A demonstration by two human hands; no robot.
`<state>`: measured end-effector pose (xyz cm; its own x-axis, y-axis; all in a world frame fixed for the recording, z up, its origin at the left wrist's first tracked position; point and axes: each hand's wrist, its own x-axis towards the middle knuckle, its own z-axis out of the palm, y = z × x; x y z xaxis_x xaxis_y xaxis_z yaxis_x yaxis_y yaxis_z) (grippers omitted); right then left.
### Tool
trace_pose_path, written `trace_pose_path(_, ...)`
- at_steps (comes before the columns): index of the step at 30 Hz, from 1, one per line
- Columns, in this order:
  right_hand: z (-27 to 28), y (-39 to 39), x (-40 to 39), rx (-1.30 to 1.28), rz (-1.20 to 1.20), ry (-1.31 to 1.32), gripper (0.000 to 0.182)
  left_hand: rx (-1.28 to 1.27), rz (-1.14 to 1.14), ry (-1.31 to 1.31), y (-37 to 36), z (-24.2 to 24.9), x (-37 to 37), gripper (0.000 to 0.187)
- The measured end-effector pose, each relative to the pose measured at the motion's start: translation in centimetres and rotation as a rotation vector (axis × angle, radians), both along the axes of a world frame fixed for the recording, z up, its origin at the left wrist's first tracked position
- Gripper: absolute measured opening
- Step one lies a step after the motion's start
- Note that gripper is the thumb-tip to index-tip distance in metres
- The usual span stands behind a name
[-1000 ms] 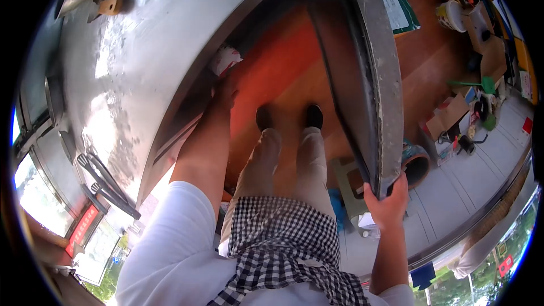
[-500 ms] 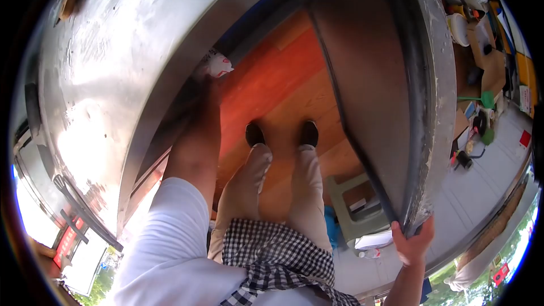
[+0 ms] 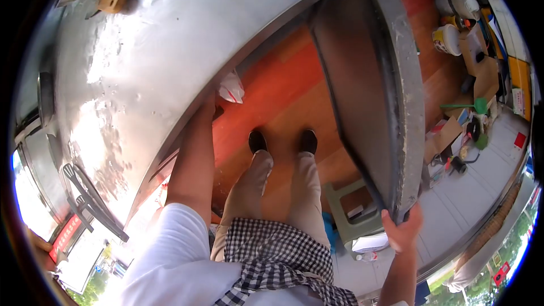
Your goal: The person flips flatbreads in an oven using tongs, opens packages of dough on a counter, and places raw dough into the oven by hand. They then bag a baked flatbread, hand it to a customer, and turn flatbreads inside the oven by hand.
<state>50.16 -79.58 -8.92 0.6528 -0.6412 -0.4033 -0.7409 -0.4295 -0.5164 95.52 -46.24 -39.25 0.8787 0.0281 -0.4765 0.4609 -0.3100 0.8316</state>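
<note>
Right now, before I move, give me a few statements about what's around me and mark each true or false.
1. The right hand grips the open door. True.
2. The left hand rests on the stool. False: it is near the white bag.
3. A wooden-handled tool lies on the metal counter. True.
4. The apron is plain red. False: it is black-and-white checked.
5. Both feet are bare. False: they wear dark shoes.

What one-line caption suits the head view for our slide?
Right hand grips an open door; left arm reaches beneath the metal counter.
</note>
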Motion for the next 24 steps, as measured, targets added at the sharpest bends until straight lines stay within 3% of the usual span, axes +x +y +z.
trace_pose_path(4,0.2,0.1,0.4,-0.002,0.006,-0.032,0.05,0.069,0.038,0.256,-1.7,6.0,-3.9,0.016)
trace_pose_path(8,0.4,0.1,0.8,0.009,0.001,-0.063,0.047,0.148,-0.027,0.321,0.7,3.5,-4.7,0.023)
trace_pose_path(10,0.3,0.1,0.8,0.02,-0.005,-0.071,0.047,0.523,-0.222,-0.064,5.0,-5.2,-3.4,0.024)
trace_pose_path(12,0.0,0.1,0.7,0.012,-0.02,-0.084,0.046,0.842,-0.392,-0.436,5.8,-8.7,-2.0,0.03)
trace_pose_path(13,-0.1,0.2,0.6,0.011,-0.028,-0.085,0.046,0.974,-0.473,-0.611,5.2,-8.1,-1.7,0.033)
trace_pose_path(16,-0.2,0.3,0.5,0.051,-0.071,-0.09,0.046,0.928,-0.337,-0.371,2.5,-5.9,-1.5,0.038)
trace_pose_path(19,-0.2,0.1,0.7,0.008,-0.012,-0.083,0.045,0.996,-0.401,-0.397,1.8,-5.7,-1.8,0.037)
trace_pose_path(21,-0.1,0.0,0.7,-0.005,-0.005,-0.085,0.045,1.201,-0.64,-0.46,2.3,-5.6,-1.3,0.035)
trace_pose_path(23,-0.1,-0.1,0.6,0.005,-0.019,-0.089,0.046,1.238,-0.636,-0.451,2.7,-5.9,-1.2,0.033)
trace_pose_path(24,-0.2,-0.1,0.6,0.021,-0.037,-0.092,0.046,1.173,-0.513,-0.41,1.6,-3.8,-1.6,0.032)
